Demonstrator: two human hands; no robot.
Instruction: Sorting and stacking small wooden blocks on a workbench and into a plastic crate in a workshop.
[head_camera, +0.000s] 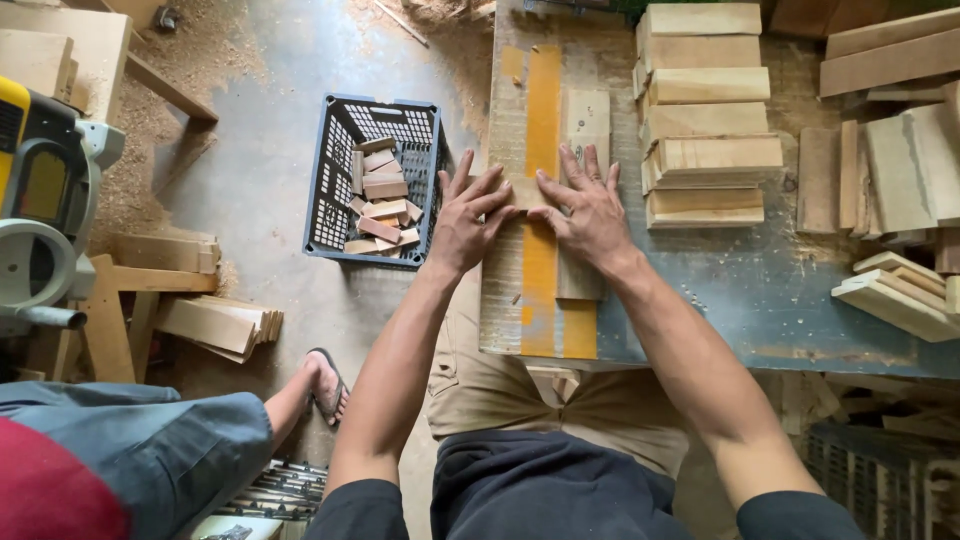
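— At the left edge of the desk (760, 290), what do both hands do?

— Left hand (468, 222) lies flat with fingers spread, partly over the desk's left edge. Right hand (590, 215) is also flat and spread. Both press down on a small wood block (527, 192), which lies between their fingertips on the yellow strip (543, 110). Neither hand pinches anything.

— Where does the strip run?

— Along the left edge of the desk, from the far side to the near corner. Just beside it, under the right hand, lies a thin board (579, 280).

— And the other wood?

— A stack of planks (705, 115) stands in the middle of the desk, near the right hand but not touching it. More boards (895, 170) lie toward the right edge. On the floor, left of the desk, a dark crate (345, 140) holds small offcuts (382, 205).

— Is somebody else there?

— Yes, at the lower left corner I see a person's leg and a foot in a sandal (328, 380), near a saw (45, 190) and sawdust.
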